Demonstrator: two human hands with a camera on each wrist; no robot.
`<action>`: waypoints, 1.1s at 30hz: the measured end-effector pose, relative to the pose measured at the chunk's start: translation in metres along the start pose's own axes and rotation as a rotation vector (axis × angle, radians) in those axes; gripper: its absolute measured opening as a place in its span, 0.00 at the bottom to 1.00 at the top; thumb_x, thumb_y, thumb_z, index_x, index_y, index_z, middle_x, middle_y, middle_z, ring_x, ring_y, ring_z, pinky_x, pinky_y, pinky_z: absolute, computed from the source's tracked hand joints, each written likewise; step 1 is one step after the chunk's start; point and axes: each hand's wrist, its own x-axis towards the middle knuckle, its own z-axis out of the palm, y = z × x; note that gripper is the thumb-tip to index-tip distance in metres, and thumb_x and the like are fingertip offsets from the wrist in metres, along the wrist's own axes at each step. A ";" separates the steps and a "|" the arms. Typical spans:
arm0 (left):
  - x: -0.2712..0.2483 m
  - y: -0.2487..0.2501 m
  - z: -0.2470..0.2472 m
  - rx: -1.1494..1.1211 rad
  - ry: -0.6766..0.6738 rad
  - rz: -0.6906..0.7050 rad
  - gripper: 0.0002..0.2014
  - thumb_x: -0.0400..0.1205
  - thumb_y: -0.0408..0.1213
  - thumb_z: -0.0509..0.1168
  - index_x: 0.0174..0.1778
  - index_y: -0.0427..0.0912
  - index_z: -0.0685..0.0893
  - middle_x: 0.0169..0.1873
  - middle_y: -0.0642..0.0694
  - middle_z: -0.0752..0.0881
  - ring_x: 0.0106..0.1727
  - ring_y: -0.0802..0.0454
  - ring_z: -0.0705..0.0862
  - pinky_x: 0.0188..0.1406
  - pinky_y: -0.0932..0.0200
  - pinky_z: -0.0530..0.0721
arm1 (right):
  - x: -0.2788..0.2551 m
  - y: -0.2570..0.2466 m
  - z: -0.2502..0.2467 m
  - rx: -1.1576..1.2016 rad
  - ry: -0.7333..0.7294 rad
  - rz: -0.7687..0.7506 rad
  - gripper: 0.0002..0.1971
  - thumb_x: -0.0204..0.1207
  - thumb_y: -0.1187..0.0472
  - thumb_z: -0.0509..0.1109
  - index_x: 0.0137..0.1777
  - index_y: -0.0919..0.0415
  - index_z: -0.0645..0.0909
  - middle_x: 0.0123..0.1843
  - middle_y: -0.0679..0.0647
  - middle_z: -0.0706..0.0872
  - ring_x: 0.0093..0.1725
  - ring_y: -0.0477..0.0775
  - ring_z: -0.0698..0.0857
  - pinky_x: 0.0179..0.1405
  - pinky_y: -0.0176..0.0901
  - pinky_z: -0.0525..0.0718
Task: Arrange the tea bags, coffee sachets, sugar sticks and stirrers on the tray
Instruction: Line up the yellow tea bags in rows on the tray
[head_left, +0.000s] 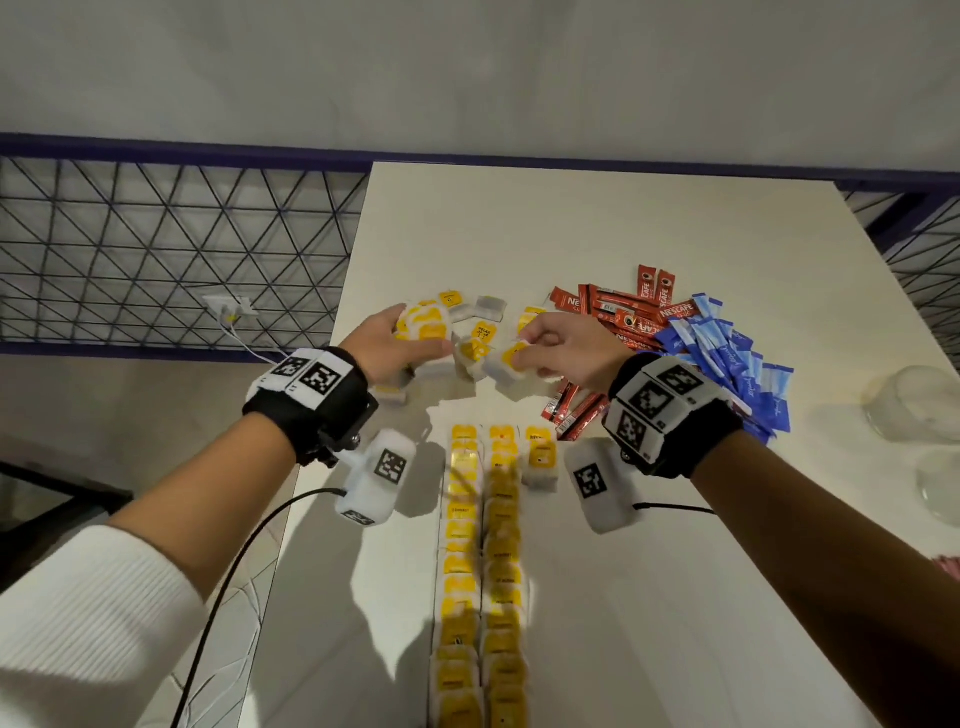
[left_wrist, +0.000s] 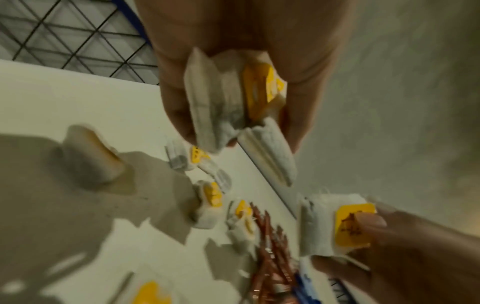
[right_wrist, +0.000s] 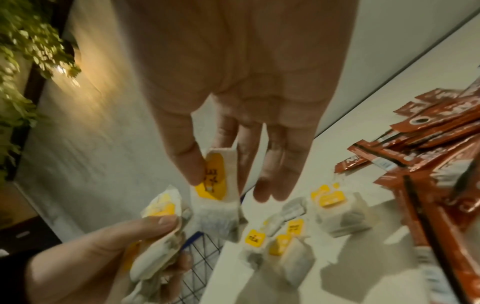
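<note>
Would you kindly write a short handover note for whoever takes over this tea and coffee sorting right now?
Left hand: grips a bunch of tea bags above the table's far left.
Right hand: pinches one tea bag by its yellow tag.
Loose tea bags lie between the hands. Coffee sachets and blue sugar sticks are heaped to the right.
Done: two long tea bag rows and the start of a third.
Left: the remaining tea bags, all sachets and sugar sticks. No stirrers or tray edge clearly visible.
</note>
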 end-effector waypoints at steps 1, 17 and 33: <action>-0.005 0.005 0.002 -0.112 -0.027 -0.011 0.09 0.77 0.30 0.70 0.42 0.49 0.78 0.35 0.48 0.80 0.30 0.53 0.79 0.19 0.66 0.79 | -0.005 -0.005 0.002 0.069 -0.022 -0.003 0.08 0.74 0.67 0.71 0.39 0.56 0.75 0.34 0.49 0.80 0.36 0.45 0.79 0.45 0.40 0.81; -0.064 -0.003 0.055 -0.388 -0.436 -0.308 0.05 0.82 0.36 0.60 0.42 0.42 0.80 0.26 0.41 0.83 0.21 0.53 0.81 0.13 0.69 0.71 | -0.051 0.034 0.016 0.251 -0.055 0.120 0.08 0.72 0.67 0.73 0.42 0.62 0.74 0.28 0.61 0.81 0.21 0.48 0.81 0.20 0.36 0.83; -0.058 -0.032 0.063 -0.266 -0.391 -0.210 0.12 0.70 0.45 0.71 0.38 0.38 0.83 0.32 0.43 0.83 0.23 0.51 0.77 0.12 0.69 0.69 | -0.073 0.086 0.019 0.166 -0.063 0.178 0.12 0.75 0.63 0.71 0.31 0.61 0.75 0.31 0.54 0.81 0.31 0.48 0.80 0.32 0.35 0.79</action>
